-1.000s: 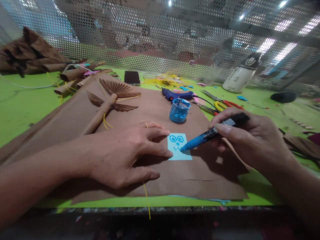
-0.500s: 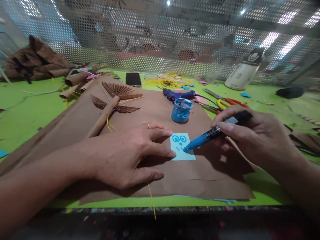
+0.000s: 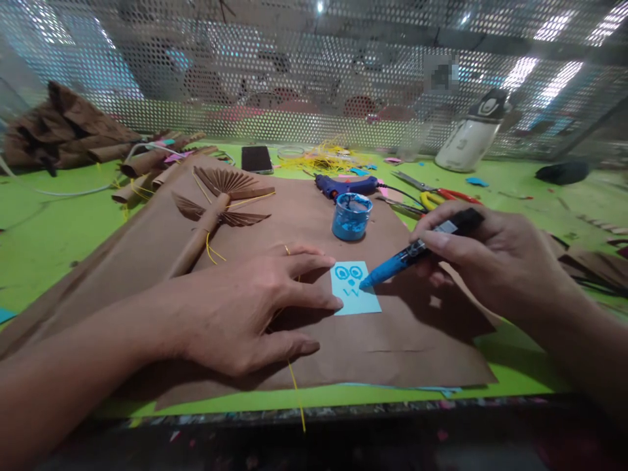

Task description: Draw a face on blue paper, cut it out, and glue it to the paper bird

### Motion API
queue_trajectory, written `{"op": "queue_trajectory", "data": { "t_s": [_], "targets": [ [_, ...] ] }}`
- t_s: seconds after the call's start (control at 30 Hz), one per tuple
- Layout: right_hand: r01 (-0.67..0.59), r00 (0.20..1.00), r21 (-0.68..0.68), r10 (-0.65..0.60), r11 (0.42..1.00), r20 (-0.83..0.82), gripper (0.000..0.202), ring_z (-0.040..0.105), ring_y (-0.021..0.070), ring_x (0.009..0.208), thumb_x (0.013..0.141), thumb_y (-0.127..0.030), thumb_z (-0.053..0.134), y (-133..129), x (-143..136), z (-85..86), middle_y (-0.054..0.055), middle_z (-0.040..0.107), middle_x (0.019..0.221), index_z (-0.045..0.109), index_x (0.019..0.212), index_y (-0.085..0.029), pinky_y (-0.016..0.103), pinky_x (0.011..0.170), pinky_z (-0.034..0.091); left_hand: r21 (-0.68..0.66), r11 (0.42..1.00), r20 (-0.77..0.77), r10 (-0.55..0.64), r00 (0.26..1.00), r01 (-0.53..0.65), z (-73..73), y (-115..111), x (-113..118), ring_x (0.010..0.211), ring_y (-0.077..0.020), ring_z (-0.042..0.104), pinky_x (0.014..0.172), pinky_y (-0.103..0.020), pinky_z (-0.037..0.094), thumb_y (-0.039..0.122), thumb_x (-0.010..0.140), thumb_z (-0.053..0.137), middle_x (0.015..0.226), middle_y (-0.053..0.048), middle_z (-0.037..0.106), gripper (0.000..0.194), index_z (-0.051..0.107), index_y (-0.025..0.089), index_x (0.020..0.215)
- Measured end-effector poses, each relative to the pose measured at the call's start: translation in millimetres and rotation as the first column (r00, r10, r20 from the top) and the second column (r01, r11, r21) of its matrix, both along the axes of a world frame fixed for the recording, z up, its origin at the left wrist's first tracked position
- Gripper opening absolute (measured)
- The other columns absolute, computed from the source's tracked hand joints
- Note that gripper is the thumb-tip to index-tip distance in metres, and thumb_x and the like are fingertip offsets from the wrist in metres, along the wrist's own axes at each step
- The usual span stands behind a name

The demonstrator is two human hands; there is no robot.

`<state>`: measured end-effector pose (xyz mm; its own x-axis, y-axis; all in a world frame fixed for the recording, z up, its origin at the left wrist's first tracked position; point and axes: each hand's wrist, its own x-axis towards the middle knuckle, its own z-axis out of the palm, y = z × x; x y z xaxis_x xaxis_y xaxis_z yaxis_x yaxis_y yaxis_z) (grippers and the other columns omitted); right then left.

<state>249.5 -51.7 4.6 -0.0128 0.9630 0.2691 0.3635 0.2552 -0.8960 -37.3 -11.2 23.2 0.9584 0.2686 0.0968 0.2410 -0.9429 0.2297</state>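
matt, creased brown paper [image 3: 412, 353]; glossy clear jar [image 3: 352, 219] (glass or plastic, can't tell).

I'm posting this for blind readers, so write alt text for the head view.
The right hand holds a blue marker to a face drawn on light-blue paper, steadied by the left hand, near a jar of blue paint.

Jar [image 3: 352, 219] stands behind note [image 3: 356, 302], between the hands [image 3: 260, 301].
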Motion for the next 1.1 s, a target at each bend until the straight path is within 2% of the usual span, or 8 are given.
{"op": "queue_trajectory", "data": {
  "t_s": [0.13,0.3,0.53,0.93,1.03,1.1],
  "targets": [
    [-0.013,0.998,-0.009,0.012,1.0,-0.064,0.02,0.058,0.0133,0.043,0.083,-0.041,0.071,-2,-3,2.8,-0.003,0.062,0.055,0.066,0.083,-0.022,0.021,0.036,0.049,0.0,1.0,-0.009,0.008,1.0,-0.008,0.0,0,0,0.121,-0.0337,0.058,0.108,-0.051,0.04,0.034,0.089,0.059,0.132,-0.017,0.06,0.034,0.068,0.021,0.12],
    [-0.032,0.999,0.01,0.032,0.999,0.022,0.012,0.057,0.0104,0.042,0.086,-0.033,0.069,-5,-5,5.2,-0.004,0.062,0.053,0.066,0.082,-0.022,0.017,0.039,0.049,-0.013,1.0,-0.014,0.015,1.0,-0.016,-0.4,1,-1,0.124,-0.0339,0.055,0.107,-0.051,0.041,0.035,0.089,0.06,0.135,-0.015,0.059,0.034,0.067,0.023,0.12],
    [-0.026,1.0,0.007,0.026,1.0,0.014,0.015,0.055,0.0105,0.04,0.087,-0.036,0.068,-3,-5,3.9,-0.004,0.062,0.052,0.066,0.081,-0.022,0.018,0.037,0.049,-0.027,0.999,0.007,0.029,1.0,-0.029,-0.3,0,-1,0.122,-0.0357,0.056,0.104,-0.051,0.043,0.034,0.088,0.061,0.135,-0.016,0.059,0.033,0.069,0.023,0.118],
    [0.004,0.997,-0.025,-0.005,1.0,-0.077,0.015,0.055,0.0115,0.04,0.083,-0.034,0.07,1,-6,3.1,-0.003,0.061,0.051,0.065,0.08,-0.021,0.02,0.036,0.047,-0.023,1.0,0.017,0.003,1.0,-0.002,-0.5,1,0,0.121,-0.0346,0.057,0.106,-0.05,0.043,0.033,0.088,0.06,0.132,-0.015,0.061,0.032,0.069,0.022,0.116],
    [0.021,0.988,-0.057,-0.03,0.998,-0.151,0.014,0.057,0.0135,0.042,0.08,-0.033,0.073,0,-6,6.7,-0.002,0.063,0.053,0.066,0.08,-0.021,0.022,0.036,0.047,-0.017,1.0,0.016,0.023,1.0,-0.022,-0.8,0,-1,0.124,-0.0346,0.056,0.108,-0.051,0.041,0.034,0.088,0.06,0.134,-0.016,0.06,0.034,0.069,0.022,0.119],
    [0.062,0.972,-0.026,-0.066,0.998,-0.223,0.009,0.058,0.0141,0.044,0.078,-0.028,0.072,0,-6,10.5,-0.001,0.064,0.054,0.067,0.078,-0.021,0.023,0.037,0.045,-0.012,0.999,0.008,0.029,1.0,-0.029,-0.7,-1,-2,0.126,-0.0343,0.055,0.11,-0.052,0.039,0.035,0.089,0.06,0.136,-0.017,0.059,0.036,0.068,0.022,0.121]
  ]
}}
